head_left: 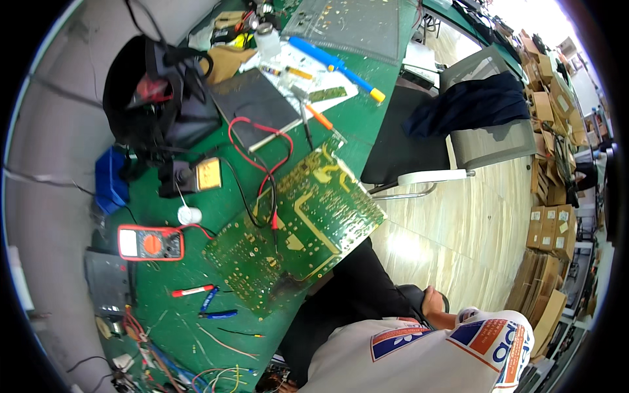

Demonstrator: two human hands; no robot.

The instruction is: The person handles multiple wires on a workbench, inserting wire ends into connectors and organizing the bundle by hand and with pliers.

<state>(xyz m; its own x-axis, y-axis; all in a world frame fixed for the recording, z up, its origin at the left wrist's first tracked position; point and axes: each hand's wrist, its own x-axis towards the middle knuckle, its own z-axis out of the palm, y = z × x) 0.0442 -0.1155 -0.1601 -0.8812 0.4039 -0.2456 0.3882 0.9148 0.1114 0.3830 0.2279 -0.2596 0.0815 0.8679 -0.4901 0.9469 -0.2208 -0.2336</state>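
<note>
My right hand (432,304) rests low at the right, by a black rounded armrest (414,298) and away from the bench; its fingers are too small to make out. A sliver of skin, apparently my left hand (286,387), shows at the lower edge beside small parts; its fingers are hidden. A large green circuit board (298,219) lies at a slant over the bench's near edge, no hand on it. On it rest red and black test probes (274,221). Their leads run towards a red-rimmed multimeter (151,243) at the left.
A soldering iron stand with yellow sponge (209,173) and a white solder spool (189,215) stand on the green bench. Pens (192,291), loose wires (226,340), a dark flat case (254,105) and a blue tool (334,65) lie around. A chair (406,141) stands beyond; cartons (552,229) line the right.
</note>
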